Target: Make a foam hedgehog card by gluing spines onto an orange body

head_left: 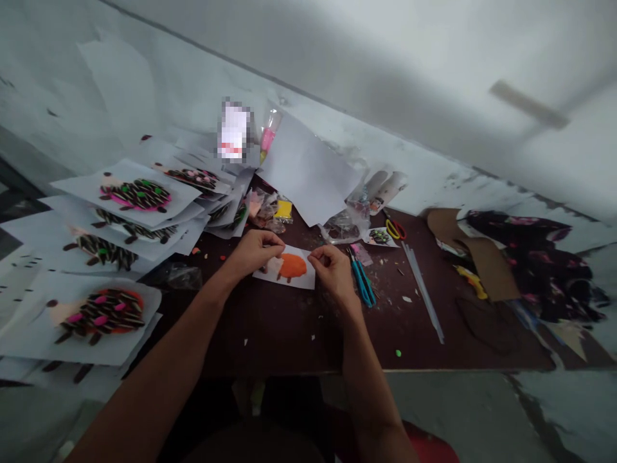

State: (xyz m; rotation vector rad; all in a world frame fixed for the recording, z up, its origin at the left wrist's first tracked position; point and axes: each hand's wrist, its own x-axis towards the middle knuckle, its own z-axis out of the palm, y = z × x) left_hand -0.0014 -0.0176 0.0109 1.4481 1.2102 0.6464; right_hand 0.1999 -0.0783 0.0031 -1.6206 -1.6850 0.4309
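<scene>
A small white paper card lies in front of me at the middle of the table. It bears a flat orange clay body with small brown feet and a pale face part at its left. My left hand covers the card's left end, its thumb and finger pinched at the upper edge. My right hand pinches the upper right corner of the card. Anything small between the fingertips is too fine to make out. Just right of that hand lie teal-handled scissors.
Stacked sheets with clay hedgehogs fill the left side. A blank white sheet leans at the back, near a yellow clay packet. Rightward are red-yellow scissors, clear strips, a yellow cutter, cardboard and dark floral cloth.
</scene>
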